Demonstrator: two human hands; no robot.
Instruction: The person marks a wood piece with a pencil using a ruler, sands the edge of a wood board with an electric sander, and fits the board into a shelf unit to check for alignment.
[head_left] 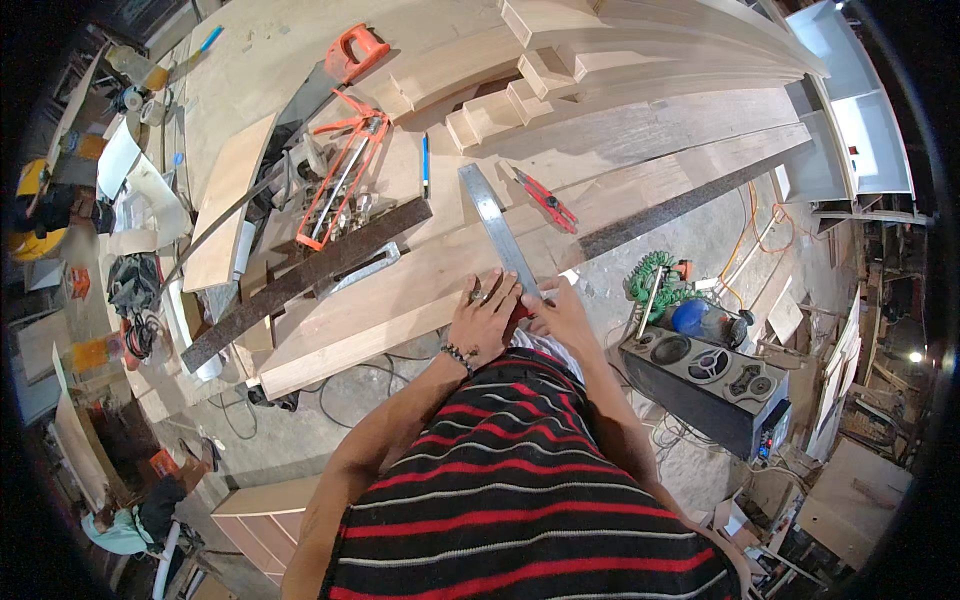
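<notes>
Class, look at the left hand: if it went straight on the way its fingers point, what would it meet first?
The left hand would most likely meet the flat metal blade right by its fingertips; whether they already touch is unclear.

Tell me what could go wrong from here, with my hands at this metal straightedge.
The metal straightedge might pivot sideways, since your left hand and right hand are both at its near end while the far end looks unsupported by either. The red-handled pliers, lying beside it close to the wooden boards' edge, could get knocked off.
</notes>
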